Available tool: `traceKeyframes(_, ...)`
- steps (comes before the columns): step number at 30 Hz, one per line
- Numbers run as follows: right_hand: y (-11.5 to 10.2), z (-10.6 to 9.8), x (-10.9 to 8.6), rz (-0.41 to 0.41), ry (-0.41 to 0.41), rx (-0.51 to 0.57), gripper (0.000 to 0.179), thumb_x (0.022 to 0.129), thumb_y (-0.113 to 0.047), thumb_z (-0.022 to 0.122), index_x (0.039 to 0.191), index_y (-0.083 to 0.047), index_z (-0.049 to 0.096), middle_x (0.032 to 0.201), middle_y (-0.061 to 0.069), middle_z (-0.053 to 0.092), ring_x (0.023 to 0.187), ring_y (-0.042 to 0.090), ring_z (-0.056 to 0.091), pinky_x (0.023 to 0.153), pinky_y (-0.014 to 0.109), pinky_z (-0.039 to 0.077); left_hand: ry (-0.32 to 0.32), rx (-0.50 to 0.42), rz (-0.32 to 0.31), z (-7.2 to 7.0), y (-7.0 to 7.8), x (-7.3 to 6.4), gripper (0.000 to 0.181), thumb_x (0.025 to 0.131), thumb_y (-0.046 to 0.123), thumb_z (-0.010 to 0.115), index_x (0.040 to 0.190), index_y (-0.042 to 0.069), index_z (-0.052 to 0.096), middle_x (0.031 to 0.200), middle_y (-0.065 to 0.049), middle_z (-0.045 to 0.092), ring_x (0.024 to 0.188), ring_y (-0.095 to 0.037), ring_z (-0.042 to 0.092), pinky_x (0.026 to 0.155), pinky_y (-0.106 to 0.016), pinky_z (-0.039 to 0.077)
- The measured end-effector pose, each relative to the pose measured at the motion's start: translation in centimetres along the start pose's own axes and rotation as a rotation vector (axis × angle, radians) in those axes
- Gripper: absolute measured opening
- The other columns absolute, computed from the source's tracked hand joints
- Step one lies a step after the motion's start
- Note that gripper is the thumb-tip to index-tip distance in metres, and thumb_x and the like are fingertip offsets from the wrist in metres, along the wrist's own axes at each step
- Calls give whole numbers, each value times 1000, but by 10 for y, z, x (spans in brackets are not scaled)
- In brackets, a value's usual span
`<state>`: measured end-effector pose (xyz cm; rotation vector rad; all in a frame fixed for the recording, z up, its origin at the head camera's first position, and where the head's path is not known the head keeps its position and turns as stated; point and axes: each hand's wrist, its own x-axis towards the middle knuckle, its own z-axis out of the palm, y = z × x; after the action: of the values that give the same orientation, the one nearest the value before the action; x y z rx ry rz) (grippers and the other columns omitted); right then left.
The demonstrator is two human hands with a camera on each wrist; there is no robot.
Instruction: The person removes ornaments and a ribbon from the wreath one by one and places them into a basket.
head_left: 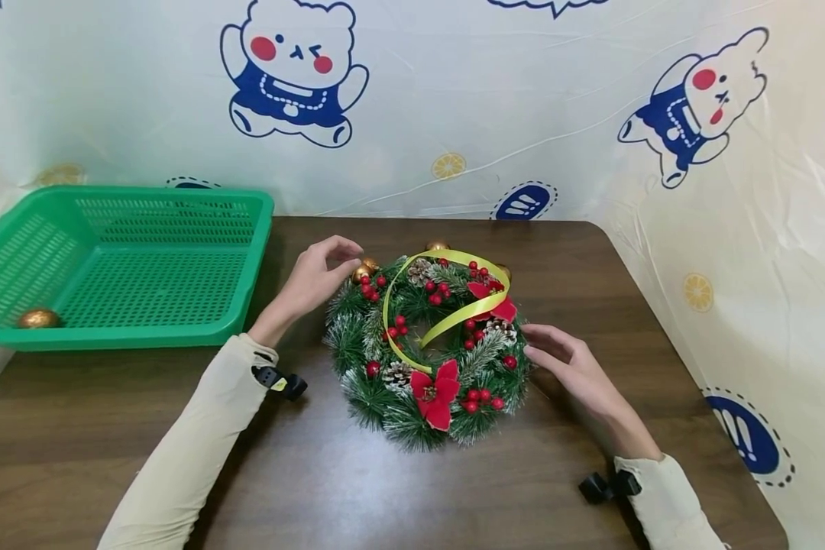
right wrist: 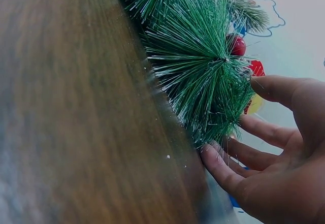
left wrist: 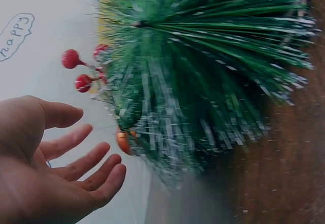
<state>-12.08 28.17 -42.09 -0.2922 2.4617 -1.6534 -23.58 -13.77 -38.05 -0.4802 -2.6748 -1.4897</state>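
A green Christmas wreath (head_left: 364, 397) lies on the table, dressed with red berries (head_left: 477, 399), pine cones and a red poinsettia (head_left: 436, 393). A loop of yellow ribbon (head_left: 477, 308) rises over its middle. By two gold balls (head_left: 362, 273) at the wreath's upper left is my left hand (head_left: 314, 276); in the left wrist view its fingers (left wrist: 86, 163) are loosely bent with nothing between them. My right hand (head_left: 580, 374) is at the right edge, where its fingertips (right wrist: 210, 153) touch the green needles in the right wrist view. More gold balls (head_left: 438, 246) show along the wreath's far side.
To the left stands a green plastic basket (head_left: 144, 336) with one gold ball (head_left: 39, 318) in its near left corner. A white cloth (head_left: 412, 92) printed with cartoon bears hangs behind and to the right of the brown table (head_left: 302, 489).
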Motion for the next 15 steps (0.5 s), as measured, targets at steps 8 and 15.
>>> traceKeyframes(8, 0, -1, 1, -2, -3, -10, 43, 100, -28, 62, 140, -13, 55, 139, 7, 56, 126, 25, 53, 95, 19, 48, -75, -14, -30, 9, -7, 2, 30, 101, 13, 59, 128, -1, 56, 126, -18, 60, 118, -33, 57, 100, -50, 46)
traceKeyframes(15, 0, 0, 0, 8, -3, -22, 43, 100, -30, 62, 140, -14, 55, 139, 6, 56, 127, 23, 52, 96, 18, 47, -79, 7, -51, 14, -11, 3, 29, 100, 9, 60, 127, -2, 57, 124, -19, 60, 116, -34, 58, 98, -49, 48)
